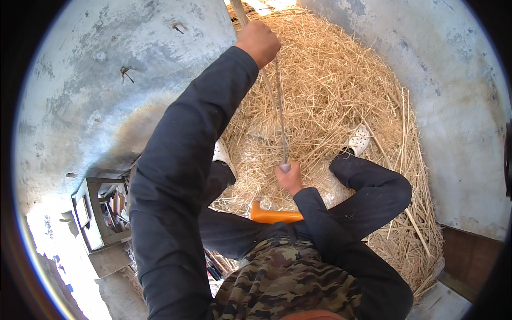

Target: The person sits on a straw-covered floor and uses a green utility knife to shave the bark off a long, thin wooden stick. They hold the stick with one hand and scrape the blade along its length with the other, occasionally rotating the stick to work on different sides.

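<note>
My left hand is raised at the top, its fingers closed at the upper end of a thin grey rod-like length. A pale wooden pole passes behind or through that same hand; I cannot tell which. Lower down, between my knees, my right hand is closed around the rod's lower end, where a rounded greyish knob shows. The rod runs nearly upright in the picture between both hands. Below and around it lies loose dry straw.
An orange plastic piece shows between my legs. My white clogs rest on the straw. Bluish-grey walls curve on both sides. A wooden-framed box with mixed items stands at the left, and long stalks lie at the right.
</note>
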A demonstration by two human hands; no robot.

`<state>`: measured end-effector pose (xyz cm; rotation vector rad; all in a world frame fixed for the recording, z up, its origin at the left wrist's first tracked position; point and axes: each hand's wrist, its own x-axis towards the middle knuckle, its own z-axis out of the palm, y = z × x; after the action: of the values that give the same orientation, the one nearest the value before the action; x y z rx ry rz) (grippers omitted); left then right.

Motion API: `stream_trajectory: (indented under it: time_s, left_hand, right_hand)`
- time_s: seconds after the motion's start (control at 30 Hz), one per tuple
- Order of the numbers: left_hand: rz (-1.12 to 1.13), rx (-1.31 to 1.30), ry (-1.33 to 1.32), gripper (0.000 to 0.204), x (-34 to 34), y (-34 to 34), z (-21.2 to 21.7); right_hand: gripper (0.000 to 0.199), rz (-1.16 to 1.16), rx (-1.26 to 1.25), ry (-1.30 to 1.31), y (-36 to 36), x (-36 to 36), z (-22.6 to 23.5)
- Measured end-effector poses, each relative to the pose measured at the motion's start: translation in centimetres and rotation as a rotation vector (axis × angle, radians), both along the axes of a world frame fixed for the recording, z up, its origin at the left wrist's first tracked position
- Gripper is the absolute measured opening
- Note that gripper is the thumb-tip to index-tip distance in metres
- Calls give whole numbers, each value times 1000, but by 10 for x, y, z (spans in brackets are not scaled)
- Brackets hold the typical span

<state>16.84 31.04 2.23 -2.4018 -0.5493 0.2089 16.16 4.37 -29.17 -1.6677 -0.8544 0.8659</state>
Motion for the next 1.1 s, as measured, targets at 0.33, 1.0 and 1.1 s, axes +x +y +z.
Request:
stream_trajectory:
  time_s: [0.33,1.0,1.1]
  left_hand:
    - [94,-48,23,18,-21,8,1]
    - [-193,-134,45,6,-38,8,10]
    - [-263,42,107,16,-40,2,-1]
  right_hand:
    - [12,-21,-521,761,-9,25,-5]
    - [11,-134,-372,1043,-32,-8,73]
    - [10,-150,-339,910,-34,-6,85]
